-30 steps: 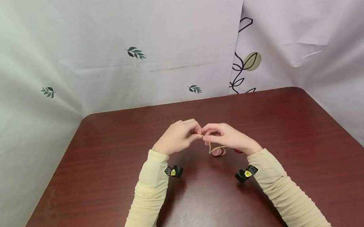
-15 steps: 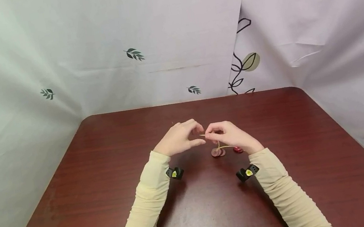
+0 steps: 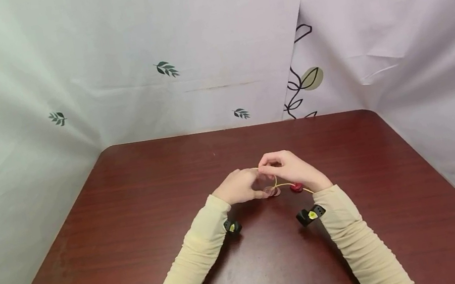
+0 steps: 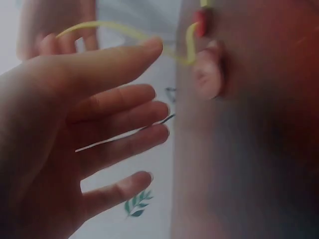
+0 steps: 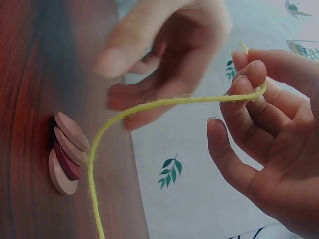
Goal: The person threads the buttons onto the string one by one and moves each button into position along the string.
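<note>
In the head view, the right hand (image 3: 288, 168) is pinching a yellow cord (image 5: 164, 101) close to its end, just right of the frame's centre, and in the right wrist view a short tip is poking out past the fingers at the upper right. The left hand (image 3: 238, 187) is hovering near the middle of the head frame, holding nothing; in the left wrist view its thumb and fingers are standing apart. A leaning stack of buttons (image 5: 70, 152), several pale pink and one dark red, is sitting on the desk (image 3: 151, 200) at the left of the right wrist view, and the cord is running past its right side. A red button (image 3: 296, 187) is lying just right of the stack in the head view, the cord reaching it and emerging beyond. Judging from this, the red button is probably already strung, while the pink ones are seemingly waiting loose, so the stringing is looking only partly done. Whether the cord is passing through the red button's hole or merely over it, one cannot tell.
</note>
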`<state>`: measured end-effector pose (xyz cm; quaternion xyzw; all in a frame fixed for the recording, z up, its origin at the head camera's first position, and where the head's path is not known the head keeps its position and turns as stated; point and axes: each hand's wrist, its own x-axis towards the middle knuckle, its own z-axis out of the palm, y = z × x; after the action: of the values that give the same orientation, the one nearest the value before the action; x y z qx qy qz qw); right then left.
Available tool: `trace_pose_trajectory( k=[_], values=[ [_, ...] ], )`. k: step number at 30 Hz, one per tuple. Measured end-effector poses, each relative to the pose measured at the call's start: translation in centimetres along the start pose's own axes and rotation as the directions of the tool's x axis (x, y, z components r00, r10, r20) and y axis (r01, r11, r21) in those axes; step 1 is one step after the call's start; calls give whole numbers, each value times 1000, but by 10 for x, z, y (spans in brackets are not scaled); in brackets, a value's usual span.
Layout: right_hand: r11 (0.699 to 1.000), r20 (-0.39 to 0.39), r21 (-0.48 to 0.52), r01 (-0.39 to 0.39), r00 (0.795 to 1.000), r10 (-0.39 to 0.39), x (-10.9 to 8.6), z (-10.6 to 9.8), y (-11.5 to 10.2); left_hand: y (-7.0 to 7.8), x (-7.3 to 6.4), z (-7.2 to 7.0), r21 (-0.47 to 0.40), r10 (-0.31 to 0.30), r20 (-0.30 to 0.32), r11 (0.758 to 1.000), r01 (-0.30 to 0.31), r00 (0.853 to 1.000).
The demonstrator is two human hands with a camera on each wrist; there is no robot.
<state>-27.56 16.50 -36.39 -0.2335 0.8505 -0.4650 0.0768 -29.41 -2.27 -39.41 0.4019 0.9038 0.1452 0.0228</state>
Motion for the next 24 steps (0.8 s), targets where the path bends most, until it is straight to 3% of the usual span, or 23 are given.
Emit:
trace_pose_trajectory(
  k=[14, 19, 24],
  values=[
    [1000, 6, -24, 5, 1000, -4, -1, -3, 2, 9, 8, 25, 26, -84, 24, 996, 83, 996],
    [999, 3, -33, -3, 1000, 3, 0, -4, 1, 9, 9, 28, 106, -67, -23, 992, 69, 997],
    [998, -1, -57, -14, 1000, 14, -1, -5, 2, 6, 9, 26, 104, -47, -41, 993, 51, 998]
  ],
)
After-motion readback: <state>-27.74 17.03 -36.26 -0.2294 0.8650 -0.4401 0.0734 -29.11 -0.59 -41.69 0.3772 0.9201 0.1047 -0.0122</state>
